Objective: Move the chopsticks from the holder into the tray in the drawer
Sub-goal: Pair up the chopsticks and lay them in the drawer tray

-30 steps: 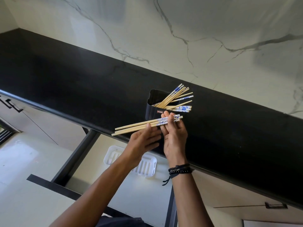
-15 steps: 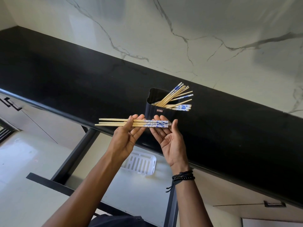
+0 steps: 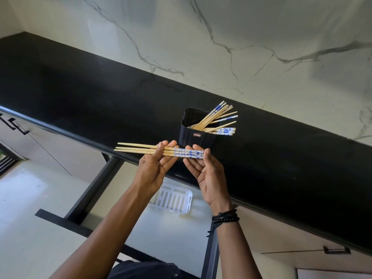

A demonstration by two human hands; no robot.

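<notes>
Bamboo chopstick bundle (image 3: 141, 150) level at frame centre. I see left hand (image 3: 153, 170) pinching it, right hand (image 3: 209, 174) straight-fingered, propping blue ends. Other chopsticks (image 3: 217, 117) in black holder (image 3: 196, 138). White tray (image 3: 173, 200) in drawer (image 3: 94, 186), lower centre.

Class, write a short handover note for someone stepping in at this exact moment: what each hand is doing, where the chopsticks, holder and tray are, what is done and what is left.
Left hand: pinches a bundle of wooden chopsticks with blue-and-white patterned ends, held level over the counter edge.
Right hand: open, palm up, fingertips steadying the patterned ends.
Black plastic holder: stands on the black countertop, other chopsticks leaning in it.
White slotted plastic tray: in the open drawer below; no chopsticks visible in it.
Done: one bundle out.
Left: lay it in the tray, then move the rest.
</notes>
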